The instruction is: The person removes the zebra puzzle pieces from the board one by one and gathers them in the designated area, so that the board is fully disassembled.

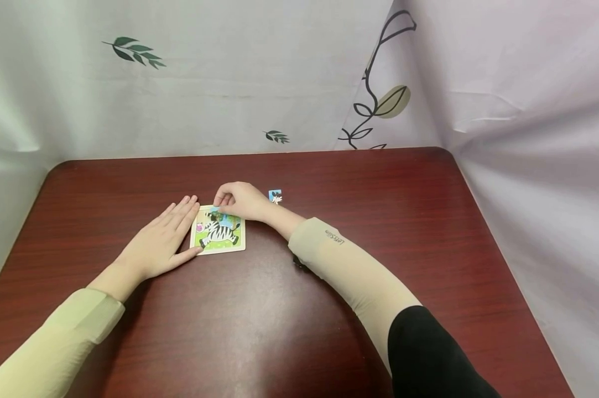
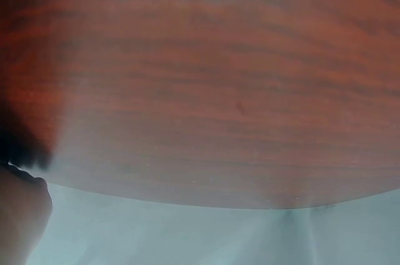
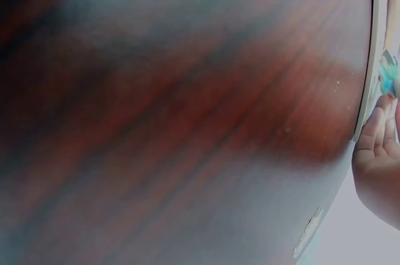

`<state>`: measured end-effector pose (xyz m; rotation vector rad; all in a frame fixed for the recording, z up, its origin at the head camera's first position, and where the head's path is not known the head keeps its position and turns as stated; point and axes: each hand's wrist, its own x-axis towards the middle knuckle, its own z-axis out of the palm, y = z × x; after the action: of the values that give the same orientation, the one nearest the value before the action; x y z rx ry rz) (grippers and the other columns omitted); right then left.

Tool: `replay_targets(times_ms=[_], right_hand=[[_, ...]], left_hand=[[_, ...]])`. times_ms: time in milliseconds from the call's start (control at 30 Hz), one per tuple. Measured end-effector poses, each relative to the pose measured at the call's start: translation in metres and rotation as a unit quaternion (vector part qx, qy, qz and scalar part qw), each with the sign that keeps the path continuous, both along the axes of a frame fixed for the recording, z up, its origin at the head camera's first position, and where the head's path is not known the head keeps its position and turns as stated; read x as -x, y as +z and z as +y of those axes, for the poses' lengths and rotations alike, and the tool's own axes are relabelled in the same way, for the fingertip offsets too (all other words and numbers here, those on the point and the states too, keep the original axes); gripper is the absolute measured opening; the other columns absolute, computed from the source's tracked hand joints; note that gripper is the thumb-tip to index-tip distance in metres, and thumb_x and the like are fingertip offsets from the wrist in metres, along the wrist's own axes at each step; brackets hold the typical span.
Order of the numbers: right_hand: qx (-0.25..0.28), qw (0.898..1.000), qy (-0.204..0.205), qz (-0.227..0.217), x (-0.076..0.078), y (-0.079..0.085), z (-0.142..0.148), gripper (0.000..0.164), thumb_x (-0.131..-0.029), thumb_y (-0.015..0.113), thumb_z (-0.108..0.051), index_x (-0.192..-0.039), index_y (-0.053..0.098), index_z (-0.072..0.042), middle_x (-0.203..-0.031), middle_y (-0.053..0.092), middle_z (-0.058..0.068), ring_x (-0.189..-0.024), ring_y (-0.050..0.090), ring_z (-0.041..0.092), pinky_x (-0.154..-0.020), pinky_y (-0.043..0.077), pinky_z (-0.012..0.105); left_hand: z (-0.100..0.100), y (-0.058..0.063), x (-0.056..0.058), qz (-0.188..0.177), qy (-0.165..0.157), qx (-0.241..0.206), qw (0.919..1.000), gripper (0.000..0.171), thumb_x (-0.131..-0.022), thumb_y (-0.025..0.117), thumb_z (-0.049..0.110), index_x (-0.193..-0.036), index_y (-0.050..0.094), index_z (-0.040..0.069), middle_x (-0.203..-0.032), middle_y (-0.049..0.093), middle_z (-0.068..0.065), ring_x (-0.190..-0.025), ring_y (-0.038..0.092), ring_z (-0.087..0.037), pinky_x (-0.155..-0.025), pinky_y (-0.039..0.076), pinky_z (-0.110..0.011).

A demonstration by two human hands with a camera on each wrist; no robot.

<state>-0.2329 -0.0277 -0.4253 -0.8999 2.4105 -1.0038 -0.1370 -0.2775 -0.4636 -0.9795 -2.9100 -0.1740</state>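
Observation:
A small square zebra puzzle (image 1: 220, 235) with a pale border lies on the table. My left hand (image 1: 161, 239) rests flat along its left side, fingers straight, thumb at the lower left corner. Over the puzzle's top edge, my right hand (image 1: 244, 201) has curled fingers and pinches a small bluish puzzle piece (image 3: 388, 77) against the board. Those fingers hide part of the piece and the top right of the picture. Just right of that hand lies a loose puzzle piece (image 1: 275, 196), blue with black and white. Only a dark sliver of the left hand (image 2: 22, 209) shows in the left wrist view.
The dark red wooden table (image 1: 299, 309) has rounded far corners. Behind it and at the sides hangs a pale curtain (image 1: 219, 94) with leaf prints. The right forearm, in a beige sleeve (image 1: 354, 271), crosses the table's right half.

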Motion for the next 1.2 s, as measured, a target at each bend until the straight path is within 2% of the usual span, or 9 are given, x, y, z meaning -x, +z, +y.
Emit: replay_targets(times_ms=[500, 800, 900, 1067, 1200], right_hand=[[0.065, 0.996, -0.031, -0.048, 0.014, 0.009, 0.02, 0.014, -0.101, 0.071, -0.009, -0.112, 0.076, -0.002, -0.111, 0.077, 0.014, -0.101, 0.072, 0.021, -0.086, 0.056, 0.015], [0.064, 0.995, -0.061, -0.052, 0.031, 0.013, 0.06, 0.012, -0.096, 0.076, -0.005, -0.107, 0.079, 0.0, -0.106, 0.078, 0.017, -0.096, 0.074, 0.023, -0.086, 0.059, 0.021], [0.059, 0.994, -0.068, -0.055, 0.035, 0.016, 0.076, 0.012, -0.095, 0.076, -0.004, -0.105, 0.079, 0.001, -0.103, 0.079, 0.015, -0.092, 0.073, 0.019, -0.086, 0.059, 0.022], [0.061, 0.992, -0.085, -0.073, 0.041, 0.017, 0.102, 0.01, -0.094, 0.077, -0.002, -0.103, 0.08, 0.002, -0.094, 0.077, 0.008, -0.081, 0.066, 0.008, -0.078, 0.056, 0.019], [0.056, 0.99, -0.092, -0.088, 0.044, 0.017, 0.12, 0.011, -0.093, 0.077, -0.002, -0.103, 0.079, 0.003, -0.087, 0.075, 0.002, -0.078, 0.064, 0.005, -0.074, 0.054, 0.018]], left_hand=[[-0.003, 0.0, -0.001, -0.002, 0.001, 0.0, 1.0, 0.098, -0.097, 0.067, 0.051, -0.166, 0.025, -0.005, -0.174, 0.025, -0.024, -0.164, 0.024, -0.039, -0.138, -0.001, -0.03], [0.0, 0.0, 0.001, 0.0, -0.003, -0.003, 1.0, 0.098, -0.097, 0.068, 0.048, -0.165, 0.025, -0.006, -0.174, 0.025, -0.025, -0.163, 0.025, -0.041, -0.138, -0.002, -0.03], [0.001, 0.001, 0.001, -0.003, -0.002, -0.001, 1.0, 0.098, -0.097, 0.068, 0.049, -0.166, 0.025, -0.006, -0.174, 0.025, -0.025, -0.163, 0.025, -0.04, -0.138, -0.002, -0.03], [0.001, 0.002, 0.0, -0.006, -0.001, 0.003, 1.0, 0.098, -0.098, 0.067, 0.05, -0.166, 0.024, -0.005, -0.175, 0.024, -0.025, -0.164, 0.024, -0.039, -0.138, 0.0, -0.031], [0.001, 0.003, 0.0, -0.005, -0.002, 0.002, 1.0, 0.098, -0.097, 0.067, 0.05, -0.166, 0.024, -0.005, -0.174, 0.025, -0.025, -0.164, 0.024, -0.039, -0.138, 0.001, -0.032]])
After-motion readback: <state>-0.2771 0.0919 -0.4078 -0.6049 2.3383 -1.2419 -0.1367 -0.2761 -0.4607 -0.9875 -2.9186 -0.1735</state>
